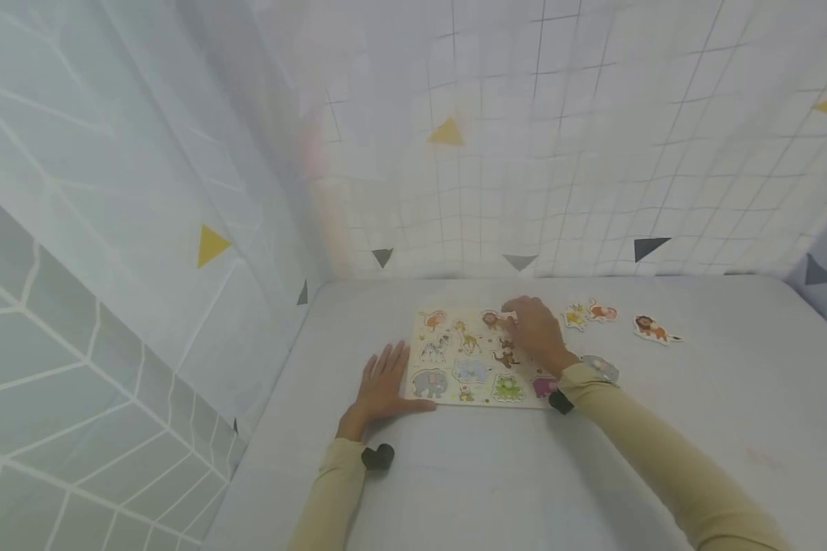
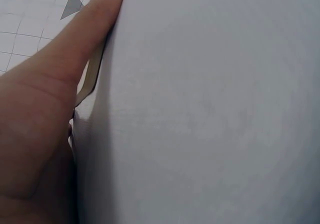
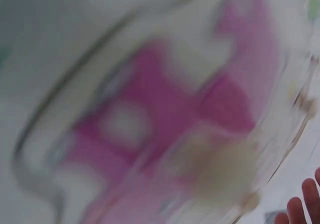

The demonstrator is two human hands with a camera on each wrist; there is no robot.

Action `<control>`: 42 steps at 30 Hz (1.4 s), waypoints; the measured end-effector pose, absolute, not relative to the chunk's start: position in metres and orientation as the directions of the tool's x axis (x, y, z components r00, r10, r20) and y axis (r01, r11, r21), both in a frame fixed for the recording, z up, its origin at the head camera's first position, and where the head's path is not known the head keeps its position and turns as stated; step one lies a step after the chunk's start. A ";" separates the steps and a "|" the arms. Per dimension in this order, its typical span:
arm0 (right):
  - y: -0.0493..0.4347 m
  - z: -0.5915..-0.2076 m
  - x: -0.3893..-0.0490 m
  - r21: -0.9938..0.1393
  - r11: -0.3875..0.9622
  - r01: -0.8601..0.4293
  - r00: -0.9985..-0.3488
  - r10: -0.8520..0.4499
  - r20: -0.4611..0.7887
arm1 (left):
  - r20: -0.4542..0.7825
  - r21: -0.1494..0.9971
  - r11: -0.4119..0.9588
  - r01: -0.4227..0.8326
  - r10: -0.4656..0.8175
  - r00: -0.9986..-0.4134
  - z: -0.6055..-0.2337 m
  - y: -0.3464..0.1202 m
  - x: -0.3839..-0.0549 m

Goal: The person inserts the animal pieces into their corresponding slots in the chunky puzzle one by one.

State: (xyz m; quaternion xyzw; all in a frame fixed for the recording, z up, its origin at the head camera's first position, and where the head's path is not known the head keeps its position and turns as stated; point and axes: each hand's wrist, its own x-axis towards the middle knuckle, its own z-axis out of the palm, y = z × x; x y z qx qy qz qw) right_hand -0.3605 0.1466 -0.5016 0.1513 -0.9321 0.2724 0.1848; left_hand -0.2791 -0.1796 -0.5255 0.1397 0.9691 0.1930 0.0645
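Note:
An animal puzzle board (image 1: 481, 402) lies flat on the table, with a giraffe (image 1: 467, 337), a zebra (image 1: 434, 350), a green frog (image 1: 508, 388) and other animals on it. My left hand (image 1: 380, 386) rests palm down at its left edge, fingers spread, thumb along the front edge. Over the upper right part hovers my right hand (image 1: 536, 330), its fingers pointing left beside the lion picture (image 1: 492, 320). In the right wrist view a pink animal (image 3: 170, 114) fills the middle, blurred, and the right hand's fingers (image 3: 296, 209) show loosely extended at the lower right corner.
Right of the board lie loose pieces: a yellow animal (image 1: 575, 316), a monkey (image 1: 603, 310), a lion (image 1: 653, 329) and a grey elephant (image 1: 601, 369), partly behind the right sleeve. A patterned curtain or wall (image 1: 524, 176) rises behind the table (image 1: 469, 482), and another stands at the left.

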 end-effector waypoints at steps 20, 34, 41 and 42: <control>0.222 -0.507 -0.364 -0.309 0.940 -0.142 -0.934 -0.024 0.357 | -0.064 0.413 0.878 0.241 0.292 -0.954 -0.523 -0.179 -0.276; 0.237 -0.510 -0.363 -0.266 0.960 -0.087 -0.963 -0.014 0.268 | -0.074 0.387 0.889 0.246 0.296 -0.952 -0.529 -0.179 -0.282; 0.239 -0.505 -0.362 -0.257 0.964 -0.061 -0.972 0.001 0.236 | -0.072 0.396 0.885 0.246 0.297 -0.952 -0.530 -0.176 -0.281; 0.239 -0.505 -0.362 -0.254 0.966 -0.054 -0.971 0.009 0.240 | -0.077 0.394 0.887 0.241 0.293 -0.953 -0.531 -0.176 -0.281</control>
